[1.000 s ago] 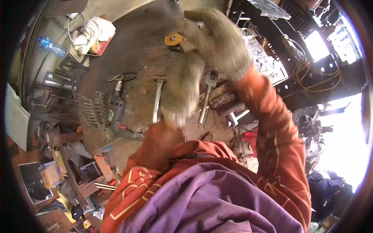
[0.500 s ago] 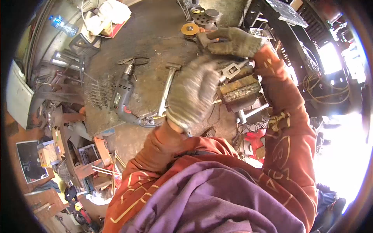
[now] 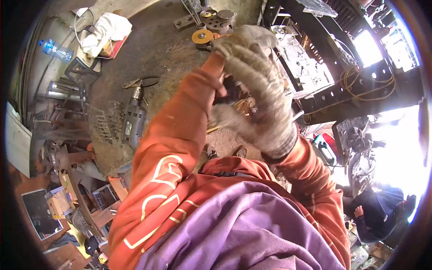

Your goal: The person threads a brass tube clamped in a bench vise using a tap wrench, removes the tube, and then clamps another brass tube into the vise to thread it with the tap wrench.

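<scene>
Wears pale greyish-brown fabric gloves (image 3: 280,128), orange-red sleeves (image 3: 173,130) and a purple cloth (image 3: 252,220) down the chest. Bends the left arm forward over the stained brown worktop (image 3: 157,56), with the left hand (image 3: 252,34) at the far side. Brings the right hand (image 3: 263,83) in front, with blurred fingers close to the left wrist and the thumb well apart from them, thus with the right grip apart. Cannot tell the left grip, or any contact between the hands, because of overlap and blur. Has both gloves at the hands, near a yellow-orange round disc (image 3: 202,37) just left of the left hand.

Has a round grey metal piece with holes (image 3: 217,22) farther off. Shows, to the left on the worktop, dark-handled pliers (image 3: 141,83) beside a dark grey power drill (image 3: 133,122); farther left, a clear blue-tinted plastic bottle (image 3: 56,50) near a crumpled white cloth (image 3: 105,33). Includes, at lower right, another person in dark clothing (image 3: 377,209).
</scene>
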### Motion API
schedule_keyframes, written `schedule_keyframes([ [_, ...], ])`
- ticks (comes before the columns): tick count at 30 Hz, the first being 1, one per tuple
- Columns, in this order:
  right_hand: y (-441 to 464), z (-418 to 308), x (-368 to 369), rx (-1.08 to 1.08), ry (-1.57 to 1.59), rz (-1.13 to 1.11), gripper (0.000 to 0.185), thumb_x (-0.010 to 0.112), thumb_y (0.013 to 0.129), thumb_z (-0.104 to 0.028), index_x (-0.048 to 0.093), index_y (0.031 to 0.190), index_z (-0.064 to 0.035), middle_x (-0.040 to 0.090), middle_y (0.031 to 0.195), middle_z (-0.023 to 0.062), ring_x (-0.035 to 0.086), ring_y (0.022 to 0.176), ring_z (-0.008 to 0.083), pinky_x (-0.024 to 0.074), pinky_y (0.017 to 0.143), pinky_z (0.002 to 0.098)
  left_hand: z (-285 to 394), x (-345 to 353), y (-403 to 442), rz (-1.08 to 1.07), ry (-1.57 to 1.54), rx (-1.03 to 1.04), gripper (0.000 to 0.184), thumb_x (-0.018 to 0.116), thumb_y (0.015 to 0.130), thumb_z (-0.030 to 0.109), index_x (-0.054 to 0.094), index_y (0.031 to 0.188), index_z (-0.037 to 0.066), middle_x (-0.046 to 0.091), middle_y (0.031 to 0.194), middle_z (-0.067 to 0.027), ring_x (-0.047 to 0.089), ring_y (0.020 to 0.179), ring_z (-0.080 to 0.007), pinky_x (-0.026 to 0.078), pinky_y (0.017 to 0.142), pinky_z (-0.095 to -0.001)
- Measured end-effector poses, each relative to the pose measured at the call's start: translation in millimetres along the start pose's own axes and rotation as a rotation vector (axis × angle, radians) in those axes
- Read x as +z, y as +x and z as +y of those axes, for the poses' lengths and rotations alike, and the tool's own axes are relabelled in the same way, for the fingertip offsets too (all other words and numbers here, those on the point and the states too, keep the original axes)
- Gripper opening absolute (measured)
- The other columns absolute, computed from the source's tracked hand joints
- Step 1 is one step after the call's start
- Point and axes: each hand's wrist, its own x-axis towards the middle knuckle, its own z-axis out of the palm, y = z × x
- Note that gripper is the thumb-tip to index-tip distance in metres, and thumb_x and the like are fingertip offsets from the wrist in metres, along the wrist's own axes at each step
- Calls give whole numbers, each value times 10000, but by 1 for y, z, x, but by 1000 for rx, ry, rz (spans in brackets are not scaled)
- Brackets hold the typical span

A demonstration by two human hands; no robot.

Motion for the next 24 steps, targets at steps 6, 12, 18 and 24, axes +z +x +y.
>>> schedule_keyframes([
  [6,85,112,20,113,-211,45,507,788,963,-413,714,1311,-53,734,1246,166,725,1116,304,554,984,402,118,24,-79,466,199,-11,440,738,914,203,662,1297,0,648,1347,-238,621,1240,-455,475,1100,-540],
  [12,127,183,76,138,-440,-889,528,736,948,-464,729,1307,-77,767,1193,166,719,1124,324,553,993,412,193,73,-88,291,612,-94,450,747,896,298,684,1242,18,609,1358,-271,603,1217,-476,473,1035,-598],
  [18,121,173,57,-42,-121,-1040,574,804,918,-464,725,1332,-75,746,1285,177,698,1188,306,520,1048,413,176,68,-104,404,768,-136,417,678,951,277,689,1288,31,588,1407,-267,580,1243,-474,457,1029,-604],
  [24,80,195,17,355,231,-818,732,871,909,-419,622,1460,-8,724,1343,153,661,1248,232,513,1084,378,144,27,-116,510,546,41,284,646,1031,121,727,1271,-6,697,1307,-239,680,1191,-410,525,1058,-468],
])
